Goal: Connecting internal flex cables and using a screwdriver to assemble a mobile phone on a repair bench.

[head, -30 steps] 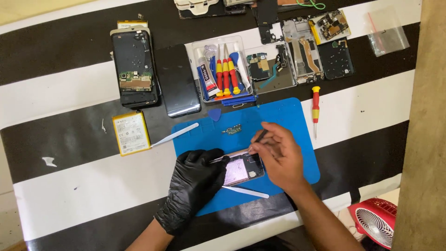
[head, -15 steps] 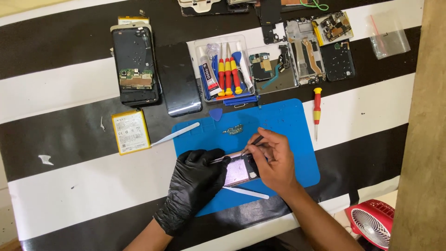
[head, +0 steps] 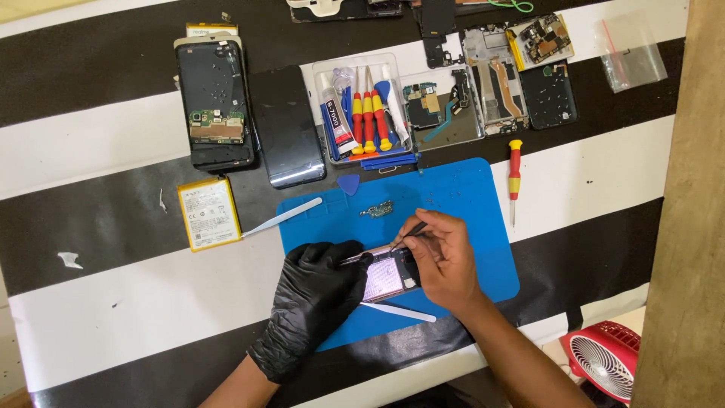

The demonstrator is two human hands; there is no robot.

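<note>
- Left hand (head: 313, 302), in a black glove, is pressed down on the small phone part (head: 387, 276), fingers curled over its left edge, on the blue mat (head: 468, 204).
- Right hand (head: 444, 261), bare, is pinched shut on thin tweezers (head: 408, 233), tip at the part's top edge. Hands nearly touching.
- White spudger (head: 398, 311) at 6 o'clock of the part; a small green board (head: 377, 209) at 12.
- Yellow-labelled battery (head: 208, 213) at 9 o'clock of the mat, flat and rectangular.
- Clear tray (head: 364, 113) at 12 with red-yellow screwdrivers and a white glue tube.
- Clear bag (head: 633, 63) at 2 o'clock.
- Black-and-white striped tablecloth (head: 113, 317); red fan (head: 604, 361) at 5.
</note>
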